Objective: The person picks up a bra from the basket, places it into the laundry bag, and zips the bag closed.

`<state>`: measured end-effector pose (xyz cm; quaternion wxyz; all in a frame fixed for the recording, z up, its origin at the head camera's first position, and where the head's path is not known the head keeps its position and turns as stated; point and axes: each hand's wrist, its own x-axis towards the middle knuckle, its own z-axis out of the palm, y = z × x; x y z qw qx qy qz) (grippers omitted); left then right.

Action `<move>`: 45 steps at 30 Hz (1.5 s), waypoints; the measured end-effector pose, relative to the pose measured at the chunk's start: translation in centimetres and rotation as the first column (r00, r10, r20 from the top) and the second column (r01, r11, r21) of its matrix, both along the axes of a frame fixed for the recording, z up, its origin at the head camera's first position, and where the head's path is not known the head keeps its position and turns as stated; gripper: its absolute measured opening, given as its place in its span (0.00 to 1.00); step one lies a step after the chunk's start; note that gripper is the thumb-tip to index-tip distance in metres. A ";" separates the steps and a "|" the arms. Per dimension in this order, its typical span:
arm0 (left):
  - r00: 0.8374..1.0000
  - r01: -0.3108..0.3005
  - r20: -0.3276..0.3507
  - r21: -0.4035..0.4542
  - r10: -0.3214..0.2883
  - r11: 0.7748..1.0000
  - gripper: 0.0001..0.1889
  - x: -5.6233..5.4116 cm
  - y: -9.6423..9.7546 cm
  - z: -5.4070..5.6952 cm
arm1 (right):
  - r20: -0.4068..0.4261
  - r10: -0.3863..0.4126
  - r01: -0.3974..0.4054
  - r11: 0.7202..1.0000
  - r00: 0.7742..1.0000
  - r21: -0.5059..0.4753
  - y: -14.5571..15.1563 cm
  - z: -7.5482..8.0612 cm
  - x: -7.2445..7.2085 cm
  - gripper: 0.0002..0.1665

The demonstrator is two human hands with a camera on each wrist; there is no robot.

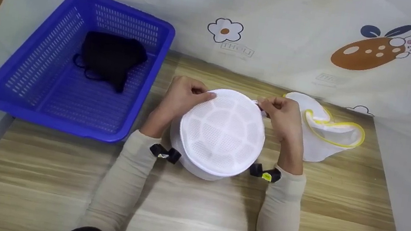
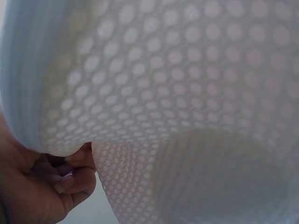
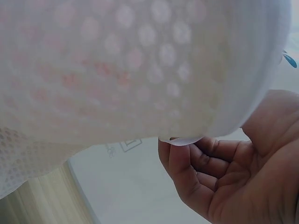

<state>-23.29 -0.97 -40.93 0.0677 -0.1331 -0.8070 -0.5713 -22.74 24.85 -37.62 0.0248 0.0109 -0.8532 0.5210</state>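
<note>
A pale sheet [image 1: 291, 30] printed with flowers, brown shapes and a rabbit hangs behind a wood-grain bench [image 1: 337, 216]. On the person's left sits a blue slotted basket [image 1: 53, 123], set at an angle. Two forearms in beige sleeves [image 1: 127, 177] reach in from the near edge. Between the hands, at mid-bench and to the right of the basket, is a white mesh bag [image 1: 223, 134], drum-shaped, its round panelled face tilted up toward the head camera; whether its underside touches the bench cannot be told. Just beyond the right hand lies a second white bag [image 1: 314, 148] with yellow trim, its mouth folded over. A crumpled black cloth [image 1: 110, 58] with thin loops along its edge lies inside the basket. The left hand [image 1: 181, 97] grips the mesh bag at its far left edge, the thumb laid over the rim and the other fingers curled. The right hand [image 1: 284, 117] is at the far right edge, its fingers pinching a small white tab [image 3: 182, 141] on the bag's rim. Black wrist mounts [image 1: 266, 174] sit by both cuffs, the right one bearing a small yellow-green label.
</note>
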 end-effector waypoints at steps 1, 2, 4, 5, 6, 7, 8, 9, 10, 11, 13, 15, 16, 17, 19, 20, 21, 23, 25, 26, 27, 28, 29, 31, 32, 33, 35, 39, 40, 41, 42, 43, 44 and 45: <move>1.000 0.000 -0.009 0.004 0.000 1.000 0.08 0.0 0.0 0.0 | -0.001 -0.001 0.001 1.000 1.000 0.004 0.0 0.1 0.0 0.13; 1.000 0.000 -0.015 0.008 0.000 1.000 0.08 0.0 -0.1 0.0 | -0.004 -0.002 0.002 1.000 1.000 0.012 0.0 0.1 0.1 0.12; 1.000 -0.001 -0.028 0.014 0.001 1.000 0.07 0.0 -0.2 -0.1 | -0.007 -0.004 0.004 1.000 1.000 0.020 -0.1 0.3 0.1 0.12; 1.000 -0.002 -0.028 0.017 0.002 1.000 0.07 0.0 -0.2 -0.1 | -0.009 -0.005 0.005 1.000 1.000 0.027 -0.1 0.4 0.2 0.12; 1.000 -0.002 -0.028 0.019 0.003 1.000 0.07 -0.1 -0.3 -0.1 | -0.010 -0.006 0.006 0.999 1.000 0.034 -0.2 0.4 0.2 0.12; 1.000 -0.003 -0.027 0.020 0.003 1.000 0.07 -0.1 -0.3 -0.2 | -0.010 -0.007 0.007 0.999 1.000 0.041 -0.2 0.5 0.2 0.13; 1.000 -0.004 -0.025 0.022 0.004 1.000 0.07 -0.1 -0.3 -0.2 | -0.010 -0.009 0.009 0.999 1.000 0.045 -0.2 0.5 0.3 0.13; 1.000 -0.005 -0.024 0.023 0.005 1.000 0.07 -0.1 -0.3 -0.2 | -0.008 -0.009 0.009 0.999 1.000 0.046 -0.2 0.5 0.3 0.13; 1.000 -0.004 -0.019 0.025 0.005 1.000 0.07 -0.1 -0.3 -0.2 | -0.005 -0.009 0.009 0.999 1.000 0.048 -0.2 0.5 0.4 0.13; 1.000 -0.006 -0.017 0.024 0.006 1.000 0.07 -0.1 -0.3 -0.3 | -0.002 -0.009 0.009 0.999 1.000 0.047 -0.3 0.5 0.4 0.13; 1.000 -0.006 -0.012 0.024 0.006 1.000 0.07 -0.1 -0.3 -0.2 | 0.012 -0.013 0.012 0.999 1.000 0.037 -0.3 0.5 0.4 0.13; 1.000 -0.008 -0.003 0.021 0.008 1.000 0.07 -0.1 -0.2 -0.2 | 0.026 -0.018 0.017 0.999 0.999 0.033 -0.3 0.5 0.5 0.14; 1.000 -0.010 0.001 0.019 0.010 1.000 0.07 -0.1 -0.2 -0.2 | 0.033 -0.021 0.019 0.999 0.999 0.034 -0.3 0.6 0.5 0.13; 1.000 -0.012 0.002 0.016 0.012 1.000 0.07 -0.1 -0.2 -0.2 | 0.038 -0.023 0.022 0.999 0.999 0.036 -0.3 0.6 0.5 0.14; 1.000 -0.014 0.005 0.008 0.014 1.000 0.08 -0.1 -0.2 -0.2 | 0.048 -0.026 0.024 0.999 0.999 0.046 -0.3 0.6 0.5 0.14; 1.000 -0.015 0.005 0.006 0.015 1.000 0.08 -0.1 -0.2 -0.2 | 0.052 -0.026 0.024 0.999 0.998 0.048 -0.3 0.6 0.4 0.14; 1.000 -0.014 0.003 0.006 0.014 1.000 0.08 -0.1 -0.3 -0.2 | 0.057 -0.026 0.023 0.999 0.998 0.048 -0.3 0.6 0.4 0.14; 1.000 -0.013 -0.005 0.003 0.013 1.000 0.08 -0.2 -0.3 -0.2 | 0.064 -0.025 0.023 0.999 0.998 0.041 -0.2 0.7 0.4 0.14; 1.000 -0.013 -0.009 0.005 0.013 1.000 0.08 -0.2 -0.4 -0.2 | 0.069 -0.024 0.022 0.999 0.997 0.029 -0.2 0.7 0.4 0.14; 1.000 -0.013 -0.009 0.008 0.013 1.000 0.08 -0.3 -0.4 -0.2 | 0.068 -0.022 0.021 1.000 0.997 0.023 -0.2 0.7 0.4 0.14; 1.000 -0.012 -0.008 0.011 0.013 1.000 0.08 -0.2 -0.4 -0.2 | 0.067 -0.021 0.020 1.000 0.998 0.020 -0.2 0.7 0.4 0.14; 1.000 -0.011 -0.008 0.016 0.011 1.000 0.08 -0.2 -0.4 -0.2 | 0.065 -0.017 0.016 1.000 0.998 0.010 -0.2 0.7 0.4 0.14; 1.000 -0.009 -0.006 0.022 0.009 1.000 0.07 -0.2 -0.5 -0.2 | 0.063 -0.013 0.013 1.000 0.998 -0.001 -0.2 0.6 0.4 0.14; 1.000 -0.007 -0.002 0.035 0.007 0.999 0.07 -0.2 -0.5 -0.3 | 0.059 -0.006 0.007 1.000 0.998 -0.016 -0.3 0.5 0.4 0.13; 1.000 -0.006 0.000 0.041 0.006 0.999 0.07 -0.1 -0.5 -0.3 | 0.057 -0.002 0.004 1.000 0.998 -0.020 -0.3 0.5 0.4 0.13; 1.000 -0.005 -0.001 0.047 0.005 0.999 0.07 -0.1 -0.5 -0.3 | 0.057 0.001 0.000 1.000 0.998 -0.027 -0.3 0.5 0.3 0.12; 1.000 -0.011 -0.002 0.050 0.011 0.999 0.07 -0.1 -0.6 -0.3 | 0.056 0.007 -0.005 1.000 0.998 -0.028 -0.3 0.5 0.3 0.11; 0.999 -0.035 -0.015 0.038 0.035 0.999 0.06 -0.1 -0.6 -0.2 | 0.057 0.002 -0.001 1.000 0.998 -0.011 -0.1 0.4 0.2 0.10; 0.999 -0.038 -0.020 0.034 0.039 0.999 0.07 -0.1 -0.6 -0.2 | 0.056 -0.001 0.001 1.000 0.998 -0.007 0.0 0.4 0.2 0.10; 0.999 -0.041 -0.023 0.032 0.042 0.999 0.06 -0.2 -0.6 -0.2 | 0.057 -0.005 0.005 1.000 0.998 -0.003 0.0 0.4 0.2 0.10; 0.999 -0.040 -0.027 0.031 0.041 0.999 0.06 -0.2 -0.6 -0.2 | 0.057 -0.007 0.007 1.000 0.998 0.001 0.1 0.4 0.2 0.10; 0.999 -0.038 -0.029 0.033 0.039 0.999 0.06 -0.2 -0.6 -0.2 | 0.057 -0.006 0.006 1.000 0.998 0.003 0.1 0.5 0.3 0.10; 0.999 -0.038 -0.027 0.036 0.039 0.999 0.06 -0.2 -0.6 -0.2 | 0.056 -0.006 0.006 1.000 0.998 0.004 0.1 0.5 0.3 0.10; 0.999 -0.038 -0.025 0.041 0.039 0.998 0.06 -0.2 -0.6 -0.2 | 0.056 -0.005 0.005 1.000 0.998 0.006 0.1 0.5 0.3 0.10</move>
